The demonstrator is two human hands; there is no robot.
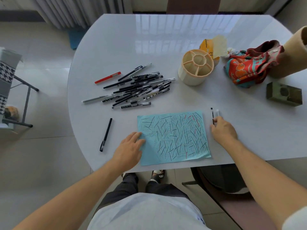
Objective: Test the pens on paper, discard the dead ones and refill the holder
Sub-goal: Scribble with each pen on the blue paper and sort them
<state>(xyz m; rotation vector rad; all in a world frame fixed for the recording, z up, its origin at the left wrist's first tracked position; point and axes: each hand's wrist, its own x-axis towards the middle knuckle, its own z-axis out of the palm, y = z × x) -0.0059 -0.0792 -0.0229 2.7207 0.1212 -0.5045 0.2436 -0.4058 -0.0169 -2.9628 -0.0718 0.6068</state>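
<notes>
a scribbled blue paper (pixel 173 137) lay at six o'clock on the counter (pixel 166 47). the left hand (pixel 129 147) pressed it flat, fingers straight; the right hand (pixel 223 129) pinched a pen (pixel 213 116) at three o'clock. testing looked underway; the holder (pixel 196 69) at one o'clock stood empty, pen pile (pixel 137 87) at eleven.

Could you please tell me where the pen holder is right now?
The pen holder stands on the table's far right, between the pile of pens and the patterned cloth.

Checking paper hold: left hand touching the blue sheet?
Touching. The head view shows the left hand with its fingers lying flat on the blue sheet's left edge.
</notes>
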